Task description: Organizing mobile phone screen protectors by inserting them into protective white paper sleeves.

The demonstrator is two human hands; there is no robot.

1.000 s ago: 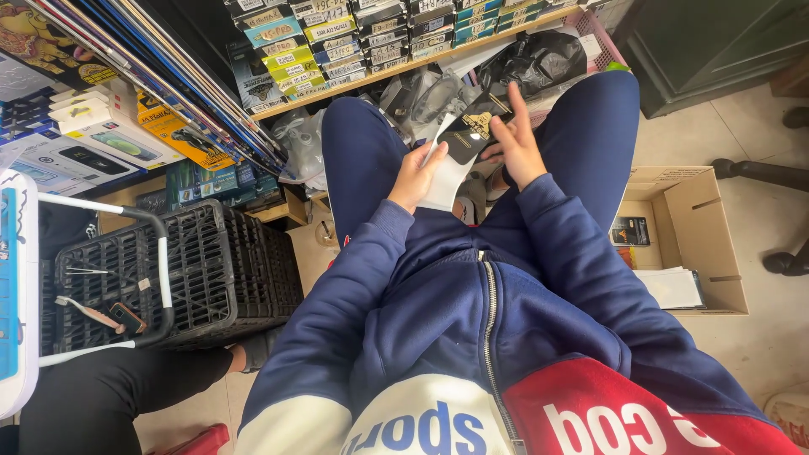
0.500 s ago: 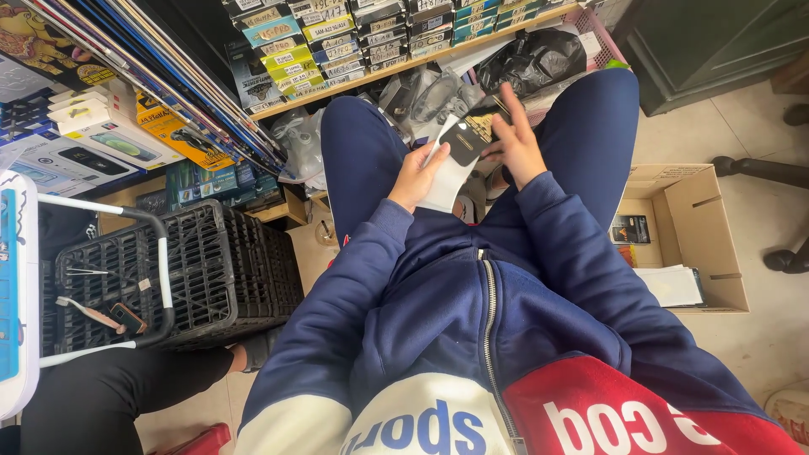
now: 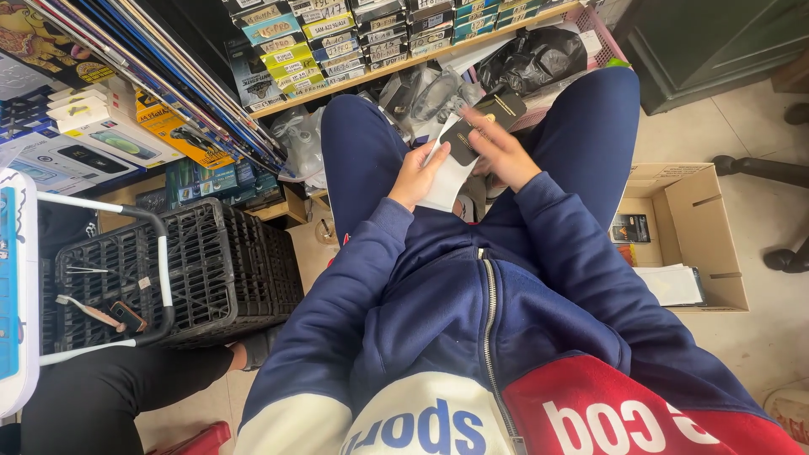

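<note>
The left hand (image 3: 415, 175) grips a white sleeve (image 3: 447, 173), a long flat strip of paper or card that hangs down between the person's knees. The right hand (image 3: 499, 152) is closed on a small black packet (image 3: 482, 122), flat and rectangular with a gold-coloured mark on its face, held tilted at the sleeve's upper end and touching it. Both things sit above the lap, in front of the low shelf edge (image 3: 404, 63) stacked with boxed goods. A black crate (image 3: 211, 270) stands at the left, an open cardboard box (image 3: 691, 227) at the right on the floor.
</note>
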